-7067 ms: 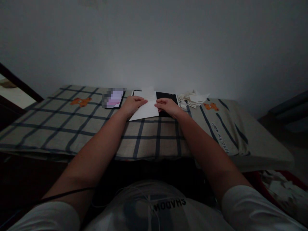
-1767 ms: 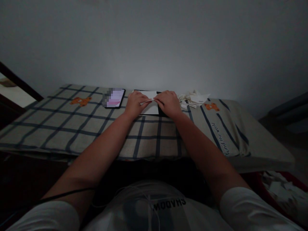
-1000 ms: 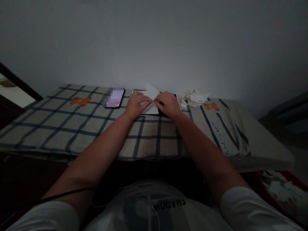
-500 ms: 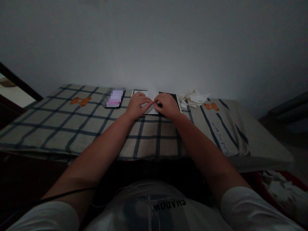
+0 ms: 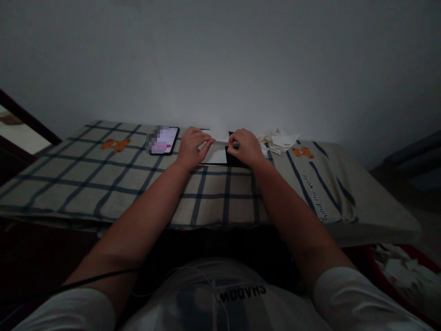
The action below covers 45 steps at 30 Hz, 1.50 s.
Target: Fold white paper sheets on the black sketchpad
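- My left hand (image 5: 193, 148) lay on the white sheet of paper (image 5: 216, 146), fingers stretched out and pressing its left part flat; they were not curled around anything.
- My right hand (image 5: 245, 148) was curled, with the fingertips pinched on the paper's right edge.
- The paper looked plain white and unmarked, folded so that a flap at the far side stood a little raised, pale against the wall.
- A lower layer of the paper lay flat toward me, its near edge straight and crisp.
- The paper rested on a dark tablet (image 5: 237, 159), which lay on the plaid cloth (image 5: 103, 179) at the far side of the surface, close to the wall.
- The light was dim, so I could not tell the exact run of the creases.
- A phone (image 5: 164, 140) with a lit pinkish screen lay just left of my left hand.
- A heap of folded white paper pieces (image 5: 278, 141) sat just right of my right hand, near an orange bear print (image 5: 302, 152).
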Available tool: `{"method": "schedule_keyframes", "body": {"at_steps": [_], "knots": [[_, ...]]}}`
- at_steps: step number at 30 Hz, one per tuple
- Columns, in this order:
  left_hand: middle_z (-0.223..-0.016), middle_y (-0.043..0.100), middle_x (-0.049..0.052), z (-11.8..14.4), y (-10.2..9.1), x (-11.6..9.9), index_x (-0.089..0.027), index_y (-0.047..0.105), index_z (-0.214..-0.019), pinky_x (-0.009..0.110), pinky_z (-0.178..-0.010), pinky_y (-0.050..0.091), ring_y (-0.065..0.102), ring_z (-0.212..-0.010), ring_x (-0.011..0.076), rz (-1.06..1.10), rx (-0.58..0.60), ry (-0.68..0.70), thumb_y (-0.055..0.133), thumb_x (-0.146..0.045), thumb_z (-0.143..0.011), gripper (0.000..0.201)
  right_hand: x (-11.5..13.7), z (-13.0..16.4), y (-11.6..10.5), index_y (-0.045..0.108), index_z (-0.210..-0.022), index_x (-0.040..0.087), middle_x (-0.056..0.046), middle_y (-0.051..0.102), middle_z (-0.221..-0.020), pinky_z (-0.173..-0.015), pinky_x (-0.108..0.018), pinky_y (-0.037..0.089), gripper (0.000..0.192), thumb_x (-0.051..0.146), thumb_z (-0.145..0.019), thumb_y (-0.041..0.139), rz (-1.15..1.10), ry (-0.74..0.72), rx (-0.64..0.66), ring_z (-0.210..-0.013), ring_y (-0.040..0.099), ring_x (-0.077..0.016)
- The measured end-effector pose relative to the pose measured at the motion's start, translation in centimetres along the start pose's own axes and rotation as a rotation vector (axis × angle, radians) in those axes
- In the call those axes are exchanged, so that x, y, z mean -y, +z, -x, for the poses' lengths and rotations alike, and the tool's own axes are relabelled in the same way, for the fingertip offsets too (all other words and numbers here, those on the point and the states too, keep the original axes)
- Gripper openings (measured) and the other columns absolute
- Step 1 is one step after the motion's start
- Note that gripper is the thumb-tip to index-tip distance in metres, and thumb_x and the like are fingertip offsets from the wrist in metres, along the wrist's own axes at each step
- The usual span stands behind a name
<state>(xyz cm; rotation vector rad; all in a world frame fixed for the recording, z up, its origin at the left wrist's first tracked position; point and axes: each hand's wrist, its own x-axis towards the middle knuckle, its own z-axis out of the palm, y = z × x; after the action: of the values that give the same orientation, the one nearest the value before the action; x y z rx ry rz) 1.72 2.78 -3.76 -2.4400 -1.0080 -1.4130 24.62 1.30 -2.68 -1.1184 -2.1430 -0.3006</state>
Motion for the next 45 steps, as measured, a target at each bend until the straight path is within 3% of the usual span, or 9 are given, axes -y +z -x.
{"method": "schedule_keyframes", "body": {"at_steps": [7,11,16,32,36,40,45], "knots": [[-0.091,0.075,0.006,0.2,-0.3,-0.7,-0.025,0.074,-0.091,0.051,-0.095,0.039,0.06,-0.099,0.0289,-0.07,0.114,0.023,0.064,-0.046,-0.087,0.024,0.5,0.1,0.0,0.065,-0.087,0.019,-0.012,0.068,-0.093,-0.083,-0.038,0.038,0.01,0.015,-0.085,0.057,0.014,-0.064,0.075,-0.094,0.056,-0.0269],[-0.097,0.078,0.004,0.3,0.5,-0.6,-0.031,0.079,-0.094,0.056,-0.099,0.033,0.06,-0.103,0.0298,-0.067,0.173,0.061,0.062,-0.048,-0.091,0.024,1.4,0.0,0.2,0.066,-0.089,0.017,-0.012,0.069,-0.095,-0.085,-0.038,0.038,0.01,0.016,-0.086,0.057,0.027,-0.115,0.12,-0.096,0.056,-0.0268],[-0.095,0.079,0.003,0.4,0.9,-0.2,-0.032,0.081,-0.092,0.058,-0.1,0.032,0.06,-0.103,0.0298,-0.055,0.13,0.037,0.063,-0.046,-0.093,0.023,1.3,-0.1,0.3,0.066,-0.088,0.017,-0.012,0.068,-0.092,-0.083,-0.038,0.037,0.008,0.017,-0.086,0.058,0.022,-0.101,0.108,-0.094,0.056,-0.0263],[-0.088,0.077,0.006,0.2,-0.1,2.6,-0.028,0.08,-0.085,0.06,-0.1,0.033,0.062,-0.102,0.0319,-0.077,-0.047,-0.032,0.064,-0.054,-0.091,0.031,-2.4,0.5,-0.3,0.061,-0.078,0.021,-0.01,0.063,-0.084,-0.077,-0.038,0.04,0.007,0.016,-0.079,0.057,0.016,0.067,-0.008,-0.084,0.053,-0.0252],[-0.087,0.077,0.007,0.4,0.1,2.5,-0.027,0.079,-0.085,0.06,-0.1,0.032,0.062,-0.103,0.0325,-0.081,-0.045,-0.039,0.065,-0.053,-0.091,0.03,-1.4,0.4,-0.6,0.067,-0.09,0.019,-0.012,0.065,-0.091,-0.083,-0.041,0.041,0.013,0.019,-0.085,0.055,0.03,0.064,-0.046,-0.093,0.054,-0.028],[-0.088,0.076,0.007,0.4,0.4,1.6,-0.026,0.079,-0.086,0.059,-0.102,0.029,0.061,-0.105,0.032,-0.067,0.006,-0.042,0.066,-0.053,-0.091,0.03,0.5,0.0,-0.7,0.069,-0.116,0.02,-0.014,0.067,-0.113,-0.091,-0.045,0.038,0.027,0.028,-0.094,0.055,0.039,-0.044,0.023,-0.107,0.052,-0.0309],[-0.091,0.077,0.007,0.3,0.2,1.2,-0.027,0.079,-0.089,0.057,-0.102,0.03,0.06,-0.104,0.0312,-0.051,0.017,-0.05,0.064,-0.06,-0.09,0.036,0.9,-0.1,-0.5,0.074,-0.107,0.023,-0.011,0.071,-0.105,-0.091,-0.046,0.036,0.028,0.026,-0.1,0.047,0.051,-0.059,0.078,-0.106,0.051,-0.0299]]}}
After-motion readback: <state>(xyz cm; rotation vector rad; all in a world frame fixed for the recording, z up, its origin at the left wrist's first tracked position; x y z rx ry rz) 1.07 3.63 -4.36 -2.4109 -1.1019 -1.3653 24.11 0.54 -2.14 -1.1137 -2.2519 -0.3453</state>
